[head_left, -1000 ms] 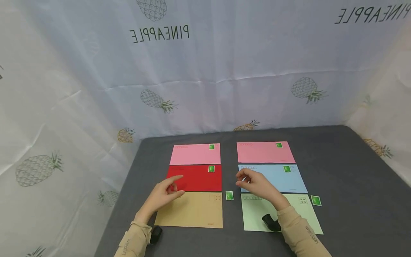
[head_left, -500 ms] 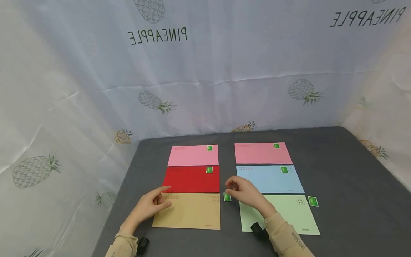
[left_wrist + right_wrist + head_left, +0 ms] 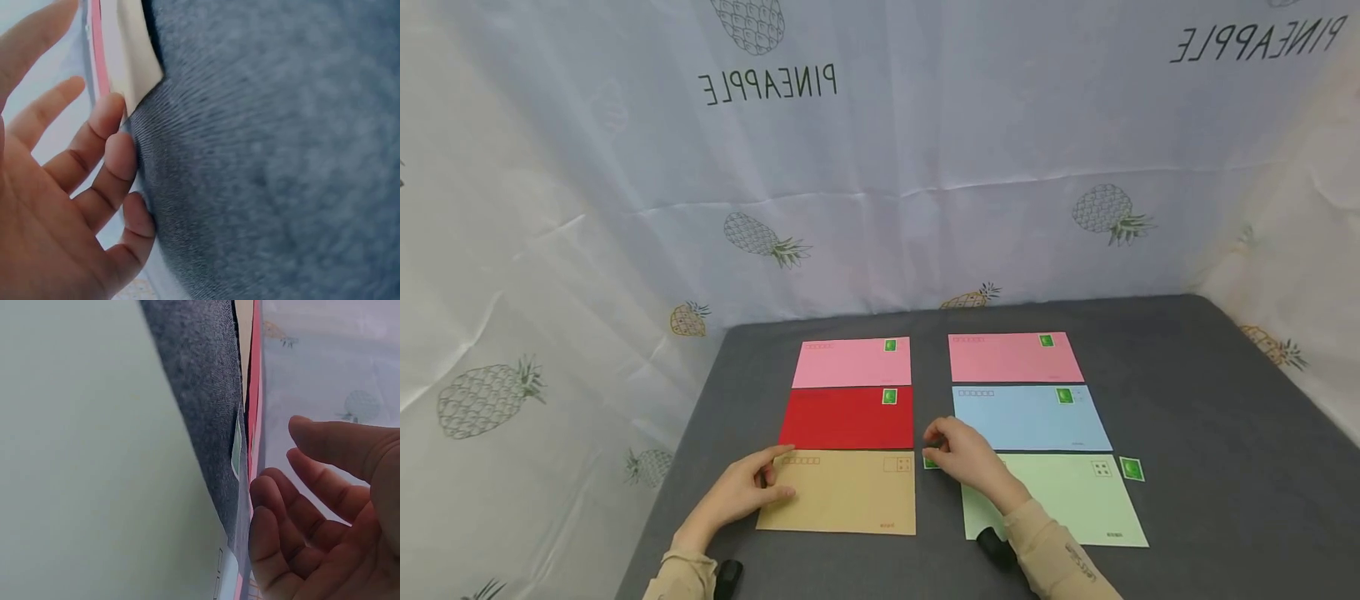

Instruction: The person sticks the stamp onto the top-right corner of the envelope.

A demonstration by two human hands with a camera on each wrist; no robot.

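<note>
My left hand (image 3: pixel 735 496) lies over the left edge of the tan envelope (image 3: pixel 850 500), its fingers loosely bent and thumb apart. The left wrist view shows its fingertips close to the envelope's corner (image 3: pixel 140 75); whether they touch it is unclear. My right hand (image 3: pixel 967 457) hovers at a green stamp (image 3: pixel 930 464) between the two columns of envelopes, hiding part of it. In the right wrist view, that stamp (image 3: pixel 236 453) lies on the dark cloth, with the thumb and bent fingers apart and nothing between them. The light green envelope (image 3: pixel 1052 508) lies under the right wrist.
Another loose stamp (image 3: pixel 1132 469) lies right of the light green envelope. A red envelope (image 3: pixel 842 421), a blue envelope (image 3: pixel 1030 425), a left pink envelope (image 3: pixel 850 364) and a right pink envelope (image 3: pixel 1011 358) each bear a stamp. A pineapple-print curtain (image 3: pixel 865 125) stands behind the table.
My right hand has moved left and down from the blue envelope to the middle stamp. My left hand has drawn back left and down, from over the red envelope to the tan one's edge.
</note>
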